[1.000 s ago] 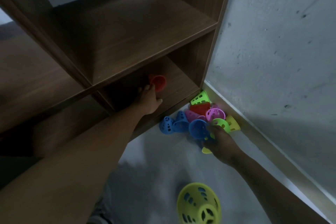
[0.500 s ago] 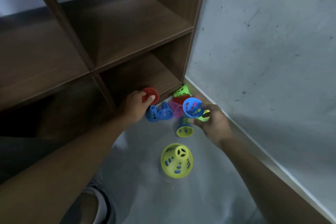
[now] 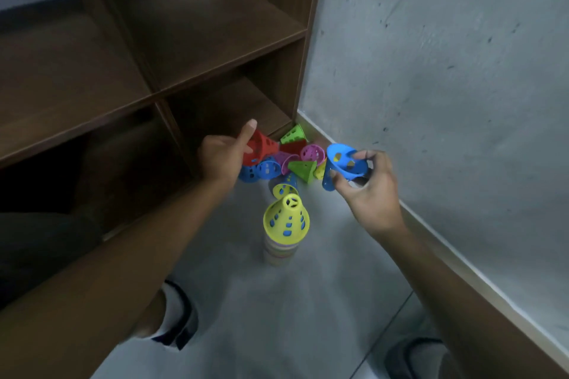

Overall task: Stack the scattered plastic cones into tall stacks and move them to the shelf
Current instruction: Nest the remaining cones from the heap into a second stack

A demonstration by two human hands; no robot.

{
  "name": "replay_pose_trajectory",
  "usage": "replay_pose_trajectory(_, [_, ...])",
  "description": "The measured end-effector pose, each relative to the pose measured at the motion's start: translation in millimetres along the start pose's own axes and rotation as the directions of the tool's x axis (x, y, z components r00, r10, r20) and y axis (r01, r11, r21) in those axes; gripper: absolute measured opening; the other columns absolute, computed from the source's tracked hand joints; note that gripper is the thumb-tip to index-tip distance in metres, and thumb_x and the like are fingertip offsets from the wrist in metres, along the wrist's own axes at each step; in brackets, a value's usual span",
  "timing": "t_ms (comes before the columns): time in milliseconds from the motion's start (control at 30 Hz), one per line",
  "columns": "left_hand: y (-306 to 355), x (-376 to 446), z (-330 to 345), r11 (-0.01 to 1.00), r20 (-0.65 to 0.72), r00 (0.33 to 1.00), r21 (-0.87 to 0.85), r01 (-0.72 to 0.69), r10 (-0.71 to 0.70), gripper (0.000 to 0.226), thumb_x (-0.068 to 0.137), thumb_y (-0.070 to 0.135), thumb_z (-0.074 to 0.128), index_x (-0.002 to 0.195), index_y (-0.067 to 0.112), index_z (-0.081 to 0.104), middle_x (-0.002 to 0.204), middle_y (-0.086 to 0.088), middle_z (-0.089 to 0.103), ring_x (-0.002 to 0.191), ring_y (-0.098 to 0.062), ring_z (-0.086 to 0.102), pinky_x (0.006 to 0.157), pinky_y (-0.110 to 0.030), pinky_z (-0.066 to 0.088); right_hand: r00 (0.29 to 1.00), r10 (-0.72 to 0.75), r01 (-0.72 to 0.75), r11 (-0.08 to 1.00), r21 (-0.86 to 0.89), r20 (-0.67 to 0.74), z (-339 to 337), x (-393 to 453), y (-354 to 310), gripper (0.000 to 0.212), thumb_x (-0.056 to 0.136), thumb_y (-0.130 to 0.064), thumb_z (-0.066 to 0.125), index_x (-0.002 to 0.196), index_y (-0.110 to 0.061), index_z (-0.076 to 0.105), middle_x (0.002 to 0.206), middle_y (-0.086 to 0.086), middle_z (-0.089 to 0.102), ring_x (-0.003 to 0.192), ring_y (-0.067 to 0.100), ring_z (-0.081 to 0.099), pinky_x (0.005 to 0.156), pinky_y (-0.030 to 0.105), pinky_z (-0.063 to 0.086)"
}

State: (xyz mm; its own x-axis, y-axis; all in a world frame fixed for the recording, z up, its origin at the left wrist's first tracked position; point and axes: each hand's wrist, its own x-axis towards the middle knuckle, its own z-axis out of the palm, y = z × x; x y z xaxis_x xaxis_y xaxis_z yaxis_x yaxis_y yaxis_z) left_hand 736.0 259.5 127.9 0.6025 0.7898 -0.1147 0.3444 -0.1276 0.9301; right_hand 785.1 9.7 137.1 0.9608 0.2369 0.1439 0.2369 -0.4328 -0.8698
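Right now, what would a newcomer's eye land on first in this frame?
Two hands raised over the floor: the left hand grips a red cone, the right hand pinches a blue cone. Between and below them stands a tall cone stack topped in yellow, with a bright loose pile behind it at the foot of the wooden shelf.

Both arms outstretched, left hand and right hand gripping
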Motion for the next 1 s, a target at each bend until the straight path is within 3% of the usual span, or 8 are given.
replay_pose_trajectory(100, [1.6, -8.4, -1.6, 0.992, 0.010, 0.998, -0.104, 0.069, -0.068, 0.049, 0.080, 0.060, 0.074, 0.051, 0.020, 0.068, 0.055, 0.006, 0.069, 0.063, -0.009, 0.071, 0.079, -0.040, 0.060, 0.999, -0.031, 0.031, 0.999, 0.023, -0.014, -6.3, -4.5, -6.6, 0.046, 0.065, -0.051, 0.073, 0.101, -0.035, 0.048, 0.114, -0.002, 0.058, 0.093, 0.021, 0.069, 0.080, 0.036, 0.057])
replay_pose_trajectory(200, [7.1, -19.1, -1.7, 0.975, 0.043, 0.991, -0.179, 0.134, -0.128, 0.048, 0.076, 0.062, 0.075, 0.050, 0.023, 0.072, 0.061, 0.001, 0.073, 0.074, -0.022, 0.074, 0.085, -0.049, 0.060, 0.992, -0.123, 0.123, 0.992, 0.021, -0.002, -11.2, -5.1, -17.6, 0.039, 0.068, -0.043, 0.072, 0.096, -0.039, 0.047, 0.109, -0.005, 0.055, 0.095, 0.021, 0.065, 0.080, 0.035, 0.057])
replay_pose_trajectory(267, [14.2, -27.6, -1.5, 0.972, 0.064, 0.990, -0.193, 0.135, -0.125, 0.060, 0.073, 0.069, 0.073, 0.055, 0.012, 0.070, 0.060, 0.000, 0.072, 0.071, -0.019, 0.073, 0.085, -0.050, 0.060, 0.981, -0.183, 0.184, 0.983, -0.015, 0.069, -15.3, -3.0, -24.1, 0.038, 0.069, -0.037, 0.074, 0.098, -0.032, 0.049, 0.107, -0.002, 0.055, 0.095, 0.019, 0.065, 0.081, 0.041, 0.057])
replay_pose_trajectory(433, [32.0, -43.9, -3.2, 0.971, 0.109, 0.990, -0.212, 0.114, -0.092, 0.092, 0.052, 0.082, 0.071, 0.071, -0.007, 0.064, 0.067, -0.012, 0.071, 0.073, -0.027, 0.073, 0.083, -0.054, 0.059, 0.920, -0.216, 0.266, 0.957, -0.117, 0.328, -30.5, 4.1, -39.4, 0.044, 0.074, -0.017, 0.081, 0.106, -0.021, 0.051, 0.107, 0.000, 0.055, 0.076, 0.012, 0.063, 0.074, 0.033, 0.055])
replay_pose_trajectory(567, [49.2, -51.4, -3.5, 0.923, 0.235, 0.962, -0.321, 0.212, -0.139, 0.068, 0.067, 0.068, 0.076, 0.083, 0.002, 0.071, 0.090, -0.018, 0.076, 0.088, -0.033, 0.075, 0.087, -0.051, 0.060, 0.892, -0.155, 0.235, 0.961, -0.143, 0.424, -42.9, 11.3, -49.8, 0.052, 0.076, -0.017, 0.079, 0.121, -0.026, 0.055, 0.107, -0.006, 0.060, 0.076, 0.008, 0.061, 0.070, 0.021, 0.050])
replay_pose_trajectory(700, [65.3, -53.2, -7.2, 0.823, 0.459, 0.871, -0.417, 0.387, -0.177, 0.042, 0.091, 0.047, 0.067, 0.108, 0.009, 0.066, 0.105, -0.013, 0.076, 0.092, -0.030, 0.076, 0.075, -0.037, 0.062, 0.863, -0.098, 0.173, 0.979, -0.107, 0.496, -55.7, 19.7, -64.3, 0.067, 0.079, -0.017, 0.080, 0.137, -0.033, 0.051, 0.105, -0.011, 0.063, 0.079, 0.003, 0.060, 0.071, 0.010, 0.043])
replay_pose_trajectory(867, [75.0, -57.0, -11.1, 0.721, 0.592, 0.793, -0.487, 0.493, -0.143, 0.032, 0.094, 0.037, 0.065, 0.109, 0.009, 0.061, 0.102, -0.012, 0.076, 0.101, -0.031, 0.073, 0.091, -0.044, 0.059, 0.783, 0.017, 0.081, 0.988, -0.129, 0.621, -73.8, 25.5, -86.8, 0.055, 0.079, -0.017, 0.081, 0.126, -0.033, 0.058, 0.099, -0.011, 0.071, 0.078, -0.001, 0.062, 0.072, 0.008, 0.043])
replay_pose_trajectory(1000, [71.9, -52.8, -17.2, 0.658, 0.640, 0.758, -0.519, 0.546, -0.125, 0.035, 0.095, 0.026, 0.066, 0.123, 0.007, 0.057, 0.123, -0.021, 0.068, 0.117, -0.033, 0.066, 0.103, -0.045, 0.053, 0.709, 0.002, 0.079, 0.993, -0.082, 0.705, -70.1, 16.3, -112.2, 0.043, 0.077, -0.010, 0.081, 0.111, -0.029, 0.064, 0.097, -0.014, 0.072, 0.083, 0.007, 0.070, 0.076, 0.032, 0.057])
